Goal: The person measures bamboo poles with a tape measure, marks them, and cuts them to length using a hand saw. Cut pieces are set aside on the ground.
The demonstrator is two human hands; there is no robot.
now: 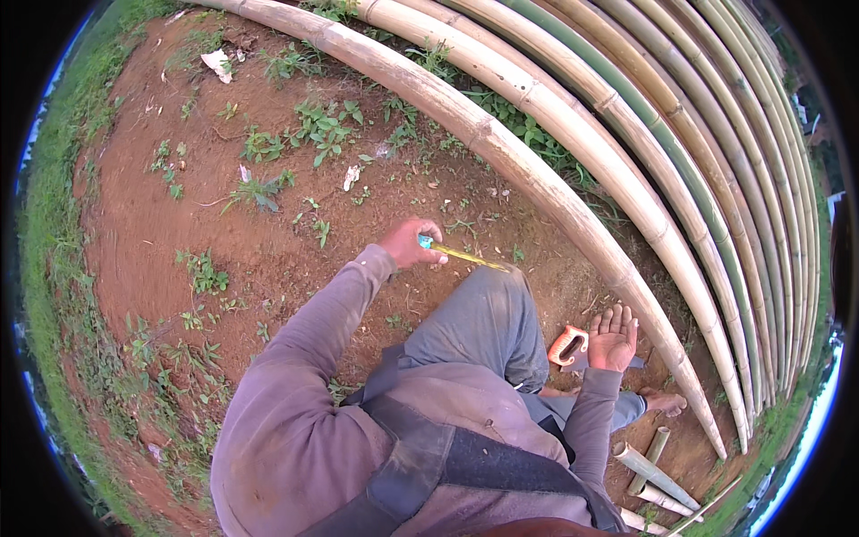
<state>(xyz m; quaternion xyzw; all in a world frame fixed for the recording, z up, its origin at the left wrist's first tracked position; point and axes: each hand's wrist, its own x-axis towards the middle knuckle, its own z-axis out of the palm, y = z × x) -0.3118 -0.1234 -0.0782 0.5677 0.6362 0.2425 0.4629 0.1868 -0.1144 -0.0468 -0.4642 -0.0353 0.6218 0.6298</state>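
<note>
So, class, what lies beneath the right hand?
A saw: its orange handle and part of its blade show beside the right hand; the blade's middle is covered.

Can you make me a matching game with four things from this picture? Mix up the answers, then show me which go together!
Things:
1. left hand
2. right hand
3. saw handle
4. short bamboo pieces

Clues:
A. orange
B. lying on the ground at the picture's lower right
C. holding a tape measure
D. open, palm up

Right pairs: 1-C, 2-D, 3-A, 4-B
</note>
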